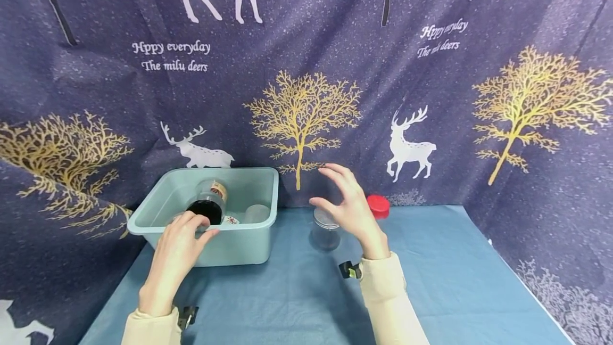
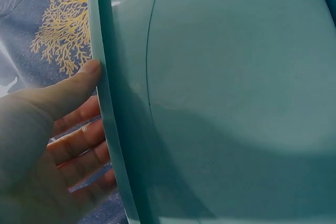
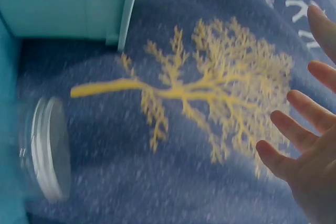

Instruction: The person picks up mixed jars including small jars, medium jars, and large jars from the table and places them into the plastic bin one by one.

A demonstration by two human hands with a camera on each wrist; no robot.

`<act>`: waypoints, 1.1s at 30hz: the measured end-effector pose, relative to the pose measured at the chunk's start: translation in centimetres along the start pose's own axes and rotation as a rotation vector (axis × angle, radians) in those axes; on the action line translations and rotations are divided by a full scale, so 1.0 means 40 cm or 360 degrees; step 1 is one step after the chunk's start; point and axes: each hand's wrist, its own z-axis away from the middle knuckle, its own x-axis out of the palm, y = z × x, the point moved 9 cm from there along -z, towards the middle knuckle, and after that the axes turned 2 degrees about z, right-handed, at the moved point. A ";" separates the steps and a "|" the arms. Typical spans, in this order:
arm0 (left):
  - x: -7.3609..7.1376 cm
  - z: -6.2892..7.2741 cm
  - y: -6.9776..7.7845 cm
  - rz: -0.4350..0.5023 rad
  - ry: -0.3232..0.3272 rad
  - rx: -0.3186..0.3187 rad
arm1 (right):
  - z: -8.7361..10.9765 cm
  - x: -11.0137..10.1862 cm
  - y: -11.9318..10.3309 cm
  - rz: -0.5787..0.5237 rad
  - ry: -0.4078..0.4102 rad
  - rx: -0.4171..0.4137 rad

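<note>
My left hand [image 1: 178,244] is at the near left rim of a light teal plastic basin [image 1: 246,241], its fingers bent loosely over the edge. In the left wrist view nothing shows between the thumb and fingers; whether they touch the rim I cannot tell. Inside lies a clear jar with a black lid [image 1: 207,210], tipped over. A smaller translucent container [image 1: 257,214] rests at the basin's right end. Above a clear jar with a pale lid [image 1: 325,236], my right hand [image 1: 353,209] hovers with fingers spread, holding nothing. That jar stands upright on the table.
Behind the right wrist is a container with a red lid [image 1: 378,206], its body mostly hidden. A blue cloth covers the table [image 1: 455,276]. A dark printed curtain [image 1: 297,41] with trees and deer hangs at the back.
</note>
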 end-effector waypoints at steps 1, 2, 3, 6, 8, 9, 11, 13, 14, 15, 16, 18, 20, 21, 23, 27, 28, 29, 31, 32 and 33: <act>0.001 0.000 0.000 0.0001 -0.0003 -0.0005 | 0.008 -0.011 0.010 0.0000 0.0017 0.0021; 0.001 0.000 0.000 0.0002 -0.0002 -0.0005 | 0.017 -0.020 0.021 0.0005 0.0032 0.0042; 0.002 0.000 0.001 0.0002 0.0000 0.0000 | 0.026 -0.030 0.031 0.0006 0.0046 0.0057; 0.001 0.002 0.001 0.0001 0.0014 0.0017 | 0.051 -0.057 0.065 0.0031 0.0101 0.0106; 0.002 0.003 0.002 0.0001 0.0014 0.0028 | 0.073 -0.079 0.090 0.0050 0.0152 0.0153; 0.003 0.003 0.002 0.0001 0.0010 0.0027 | 0.085 -0.091 0.103 0.0065 0.0178 0.0175; 0.004 0.004 0.000 0.0003 0.0001 0.0011 | 0.109 -0.114 0.129 0.0094 0.0227 0.0221; 0.005 0.004 -0.002 0.0003 -0.0009 -0.0007 | 0.133 -0.135 0.156 0.0116 0.0274 0.0274; 0.004 0.004 -0.002 0.0004 -0.0012 -0.0013 | 0.144 -0.145 0.171 0.0122 0.0299 0.0303; 0.004 0.003 -0.002 0.0004 -0.0012 -0.0016 | 0.156 -0.154 0.185 0.0129 0.0323 0.0337; 0.003 0.003 -0.002 0.0004 -0.0010 -0.0016 | 0.167 -0.162 0.199 0.0123 0.0348 0.0375; 0.001 0.003 -0.001 0.0001 0.0000 -0.0004 | 0.190 -0.175 0.228 0.0114 0.0386 0.0463; -0.001 0.003 0.001 0.0001 0.0013 0.0010 | 0.212 -0.185 0.254 0.0098 0.0413 0.0553; -0.001 0.004 0.002 0.0000 0.0020 0.0017 | 0.223 -0.188 0.267 0.0095 0.0421 0.0597; -0.002 0.004 0.003 0.0000 0.0030 0.0030 | 0.245 -0.193 0.289 0.0095 0.0436 0.0674; -0.001 0.003 0.003 0.0000 0.0033 0.0037 | 0.288 -0.196 0.335 0.0114 0.0448 0.0810; -0.001 0.002 0.002 -0.0003 0.0030 0.0032 | 0.298 -0.195 0.347 0.0107 0.0452 0.0835; -0.002 0.001 0.003 -0.0003 0.0028 0.0030 | 0.308 -0.194 0.358 0.0096 0.0455 0.0861; -0.002 0.000 0.002 -0.0001 0.0022 0.0018 | 0.325 -0.191 0.381 0.0074 0.0456 0.0916; -0.002 0.000 0.002 -0.0001 0.0020 0.0013 | 0.334 -0.188 0.392 0.0051 0.0465 0.0952; -0.002 0.000 0.002 -0.0001 0.0016 0.0007 | 0.344 -0.185 0.404 0.0014 0.0476 0.0995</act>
